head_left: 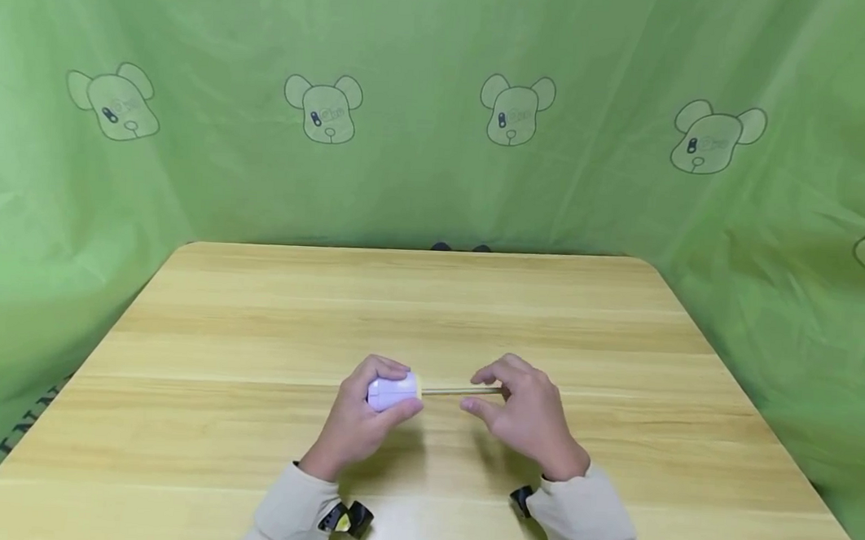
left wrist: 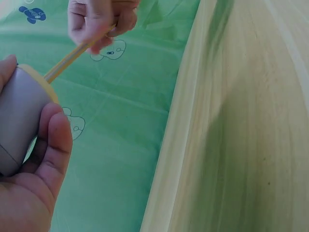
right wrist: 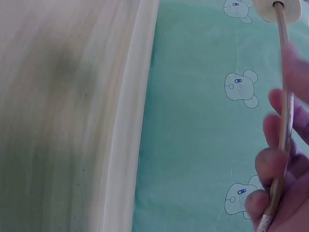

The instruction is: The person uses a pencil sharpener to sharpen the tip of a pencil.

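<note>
A lavender pencil sharpener (head_left: 392,393) with a pale yellow rim lies in the left hand (head_left: 362,417). Thumb and fingers grip it from both sides, above the table. From the hole in its face, which shows in the right wrist view, a gold-striped pencil (head_left: 455,391) sticks out to the right. The right hand (head_left: 531,410) has its lower fingers curled round the pencil's far part, while thumb and forefinger stand apart near it in the head view. A whitish pencil end (right wrist: 265,223) shows below those fingers. In the left wrist view the right hand is blurred.
Both hands are over the near half of a wooden table (head_left: 431,302). Green cloth (head_left: 422,180) printed with bear heads hangs behind and beside it. Black wrist devices (head_left: 347,518) sit at both beige sleeves (head_left: 585,510).
</note>
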Demonstrator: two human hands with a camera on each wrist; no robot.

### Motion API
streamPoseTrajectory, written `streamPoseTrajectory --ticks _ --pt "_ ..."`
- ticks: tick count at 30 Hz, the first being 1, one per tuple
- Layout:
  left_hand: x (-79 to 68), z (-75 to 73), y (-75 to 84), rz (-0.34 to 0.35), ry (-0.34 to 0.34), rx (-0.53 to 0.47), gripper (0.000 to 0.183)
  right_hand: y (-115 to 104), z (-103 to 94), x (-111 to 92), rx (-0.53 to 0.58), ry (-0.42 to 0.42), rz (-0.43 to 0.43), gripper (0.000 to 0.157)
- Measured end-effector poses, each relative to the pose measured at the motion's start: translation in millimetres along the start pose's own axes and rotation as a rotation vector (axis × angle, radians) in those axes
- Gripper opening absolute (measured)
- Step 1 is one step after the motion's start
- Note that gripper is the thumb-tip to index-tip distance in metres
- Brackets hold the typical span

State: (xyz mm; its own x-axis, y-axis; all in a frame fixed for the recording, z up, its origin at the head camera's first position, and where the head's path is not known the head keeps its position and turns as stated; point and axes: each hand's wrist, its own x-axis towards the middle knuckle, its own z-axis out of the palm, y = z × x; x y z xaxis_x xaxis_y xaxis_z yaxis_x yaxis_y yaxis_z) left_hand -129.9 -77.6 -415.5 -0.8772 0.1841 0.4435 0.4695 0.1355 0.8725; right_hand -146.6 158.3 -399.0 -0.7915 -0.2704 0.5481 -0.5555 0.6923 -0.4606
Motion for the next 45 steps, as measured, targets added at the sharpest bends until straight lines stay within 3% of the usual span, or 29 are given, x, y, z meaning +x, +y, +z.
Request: streamPoseTrajectory --ticks 3,7,10,19,34,45 --pt "1.0 0.8 1.5 -0.051 0.018 -0.008 0.032 1.1 4.7 0.2 -0.018 0.15 -0.093 0.03" --pt "1.6 1.7 3.7 -0.134 0.012 -0.09 0.033 0.7 9.8 1.5 -0.041 0.34 -0.172 0.032" --pt "1.2 1.9 5.0 -0.186 0.016 -0.137 0.033 -0.2 12.5 1.1 -0.021 0.398 -0.206 0.031" --pt "-0.9 2.1 5.0 -0.22 0.006 -0.184 0.032 -0.4 15.2 -2.3 0.027 0.416 -0.248 0.03" --pt "-3.1 0.9 5.9 -0.212 -0.006 -0.145 0.034 2.6 16.1 -3.4 0.036 0.409 -0.264 0.031" --pt "-2.4 0.2 4.2 -0.139 0.009 -0.098 0.034 3.6 10.9 -3.2 -0.077 0.384 -0.269 0.029"
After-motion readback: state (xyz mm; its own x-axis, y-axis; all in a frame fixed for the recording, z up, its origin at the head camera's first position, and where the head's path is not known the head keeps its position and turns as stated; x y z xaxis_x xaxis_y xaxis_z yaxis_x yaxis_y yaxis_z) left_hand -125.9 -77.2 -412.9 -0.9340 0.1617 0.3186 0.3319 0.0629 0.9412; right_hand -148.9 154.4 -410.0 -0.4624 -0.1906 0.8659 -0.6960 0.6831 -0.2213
